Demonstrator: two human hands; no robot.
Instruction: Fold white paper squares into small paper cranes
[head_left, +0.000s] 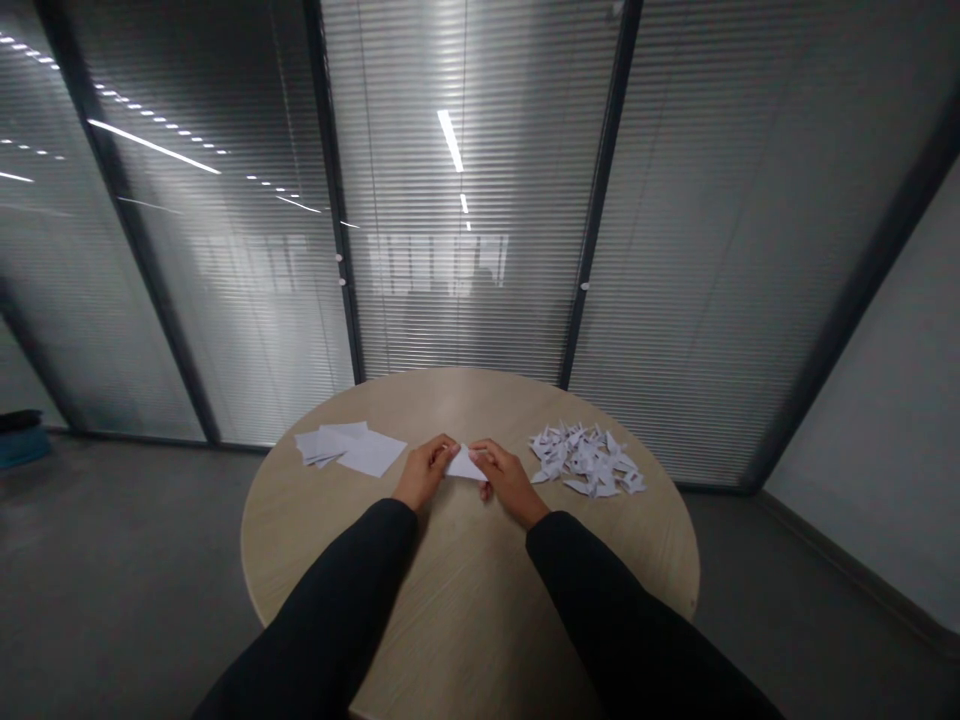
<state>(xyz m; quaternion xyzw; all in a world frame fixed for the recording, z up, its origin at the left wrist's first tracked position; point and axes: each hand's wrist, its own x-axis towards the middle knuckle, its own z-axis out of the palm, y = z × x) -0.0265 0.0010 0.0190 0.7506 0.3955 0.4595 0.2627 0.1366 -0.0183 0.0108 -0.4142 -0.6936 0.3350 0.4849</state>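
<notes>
Between my two hands is a small folded piece of white paper [466,465], roughly triangular, over the middle of the round table. My left hand [426,470] pinches its left end. With thumb and fingers closed, my right hand [508,480] grips the right end. Left of my hands lie several loose sheets of white paper [373,453], overlapping one another. A heap of small folded white paper pieces [589,458] with pointed ends sits to the right of my right hand.
The round wooden table [465,610] stands close to a glass partition with blinds [465,330]. A white wall [892,450] rises at the right. On the grey floor at the far left is a blue object with a dark top [22,445].
</notes>
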